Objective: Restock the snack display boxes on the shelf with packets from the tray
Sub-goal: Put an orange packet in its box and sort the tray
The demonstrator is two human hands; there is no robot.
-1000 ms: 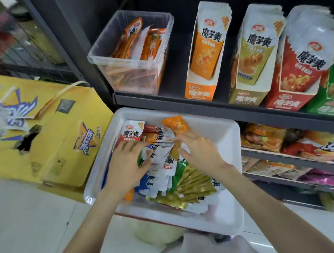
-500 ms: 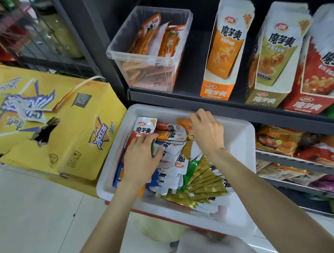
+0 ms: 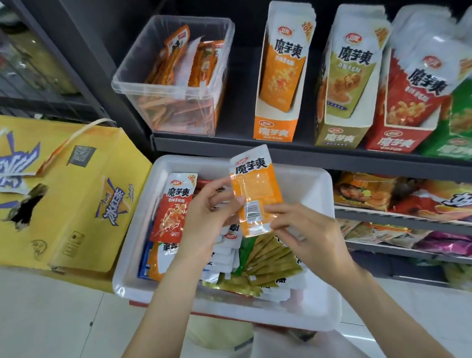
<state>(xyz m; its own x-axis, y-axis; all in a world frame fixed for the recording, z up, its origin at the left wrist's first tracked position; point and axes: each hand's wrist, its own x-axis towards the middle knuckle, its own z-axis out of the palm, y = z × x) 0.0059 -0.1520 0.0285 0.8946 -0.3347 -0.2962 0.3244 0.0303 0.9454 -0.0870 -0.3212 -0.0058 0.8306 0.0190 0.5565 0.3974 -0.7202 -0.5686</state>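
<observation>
- Holding is shared between two hands: the small orange foil snack packet (image 3: pixel 255 189) is pinched at its lower left edge by the left hand (image 3: pixel 204 221) and at its lower right corner by the right hand (image 3: pixel 303 230), its back panel with the barcode turned toward the camera.
- The packet is raised just above the white rectangular plastic tray (image 3: pixel 325 260), in which a loose heap of red, green, gold and white packets (image 3: pixel 232 256) lies.
- The step in hand is judged to be sorting by flavour — the orange packet belongs in the tall orange-and-white cardboard display box (image 3: pixel 279 84) standing on the dark grey metal shelf (image 3: pixel 344 150).
- For a clean placement, the packet is best turned printed face forward, kept upright, and slid in from the open top behind the packets already standing there; a one-handed pinch by the top seam should suffice.
- Open room is found above the orange box and in the gap between it and the clear plastic bin of orange stick packets (image 3: pixel 177 76) to its left.
- Edges to be minded — the shelf lip directly over the tray's far rim, and the olive-and-white display box (image 3: pixel 348 87) leaning close on the right, beside the red-and-white display box (image 3: pixel 404 110); a nudge there could tip the row.
</observation>
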